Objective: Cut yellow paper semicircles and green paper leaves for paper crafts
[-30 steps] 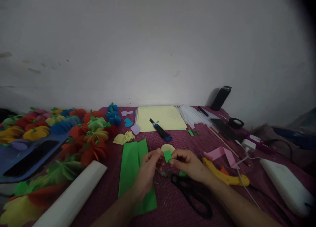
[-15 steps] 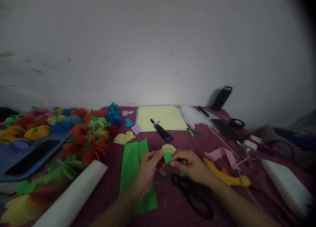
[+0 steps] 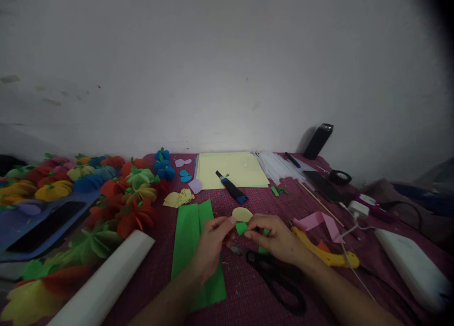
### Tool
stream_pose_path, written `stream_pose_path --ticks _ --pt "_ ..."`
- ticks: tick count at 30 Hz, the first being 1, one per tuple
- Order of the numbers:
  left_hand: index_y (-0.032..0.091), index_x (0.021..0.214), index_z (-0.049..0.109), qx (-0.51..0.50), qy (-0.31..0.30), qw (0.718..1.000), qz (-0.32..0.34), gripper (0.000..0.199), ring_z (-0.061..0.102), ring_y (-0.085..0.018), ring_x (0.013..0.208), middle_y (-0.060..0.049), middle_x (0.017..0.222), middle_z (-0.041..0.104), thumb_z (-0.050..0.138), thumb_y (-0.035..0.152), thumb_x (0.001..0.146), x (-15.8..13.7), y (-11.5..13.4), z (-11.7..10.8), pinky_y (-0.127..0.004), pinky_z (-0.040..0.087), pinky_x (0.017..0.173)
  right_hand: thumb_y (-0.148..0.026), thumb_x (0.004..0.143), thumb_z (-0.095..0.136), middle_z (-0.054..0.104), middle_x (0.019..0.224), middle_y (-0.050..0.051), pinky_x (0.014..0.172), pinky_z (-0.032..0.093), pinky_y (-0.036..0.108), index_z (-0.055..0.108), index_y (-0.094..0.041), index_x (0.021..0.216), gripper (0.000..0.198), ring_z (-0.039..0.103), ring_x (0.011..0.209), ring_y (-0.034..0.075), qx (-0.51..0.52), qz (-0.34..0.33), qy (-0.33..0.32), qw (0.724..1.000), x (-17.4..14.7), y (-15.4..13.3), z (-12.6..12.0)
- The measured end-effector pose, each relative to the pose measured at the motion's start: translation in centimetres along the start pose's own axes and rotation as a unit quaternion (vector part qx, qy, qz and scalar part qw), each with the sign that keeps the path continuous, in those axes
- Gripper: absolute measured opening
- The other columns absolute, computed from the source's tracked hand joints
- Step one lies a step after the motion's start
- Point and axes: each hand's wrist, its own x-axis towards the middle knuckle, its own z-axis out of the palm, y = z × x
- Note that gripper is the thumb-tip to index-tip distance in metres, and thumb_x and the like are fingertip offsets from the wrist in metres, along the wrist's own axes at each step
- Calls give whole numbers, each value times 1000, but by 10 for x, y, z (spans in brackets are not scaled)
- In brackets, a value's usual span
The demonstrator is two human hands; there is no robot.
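Between my two hands a small green paper piece [image 3: 241, 228] is pinched at both sides. My left hand [image 3: 213, 243] closes thumb and fingers on its left edge, and my right hand [image 3: 273, 236] grips its right edge. Just beyond the fingertips lies a pale yellow paper oval [image 3: 242, 214]. Black-handled scissors [image 3: 276, 281] rest below my right hand, their blades partly hidden. Under my left forearm are folded green paper sheets [image 3: 186, 241]. Another bit of green paper [image 3: 263, 250] shows beneath my right hand.
Colourful paper pumpkins [image 3: 138, 193] crowd the left side, beside a white paper roll [image 3: 106, 278]. A yellow glue gun [image 3: 326, 255], pink ribbon [image 3: 321, 222] and cables lie right. Yellow sheets [image 3: 213, 167] with a blue-black cutter [image 3: 232, 188] are at the back, near a black bottle [image 3: 319, 141].
The green paper piece between my fingertips looks shorter and more bent or folded than before. Both hands have stayed almost in place.
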Motion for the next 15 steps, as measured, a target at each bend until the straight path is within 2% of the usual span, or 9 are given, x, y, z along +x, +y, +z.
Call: stream_pose_path --ticks 3,6,8,11,15 --pt "14 56 56 2 10 1000 4 33 40 -9 50 2 52 46 60 41 75 -1 1 1 -21 29 45 -28 80 56 56 65 -1 60 39 24 61 -18 66 18 50 62 13 24 17 9 1000 1 -1 1" --pt "14 71 62 4 6 1000 16 34 45 -12 55 -1 59 51 54 46 78 -1 2 4 -22 33 48 -31 79 57 56 63 -1 59 39 24 60 -17 66 19 50 62 13 83 57 30 995 3 0 4" --pt "15 80 62 39 -5 999 35 26 47 -12 58 -1 64 54 58 41 76 -1 1 5 -22 35 51 -32 78 58 54 61 -2 58 38 24 58 -17 64 20 48 60 12 112 78 50 989 4 1 7" --pt "17 75 61 98 10 993 63 13 46 -11 59 1 66 55 66 28 70 1 -3 5 -22 35 54 -31 77 58 52 59 -3 56 37 23 57 -17 62 21 46 58 12 118 85 55 988 4 1 10" --pt "17 72 61 150 24 983 106 6 50 -13 63 1 68 58 62 23 72 3 -9 3 -23 38 58 -31 77 58 57 69 -1 62 40 24 60 -18 75 14 50 67 13 128 81 45 987 3 -3 6"
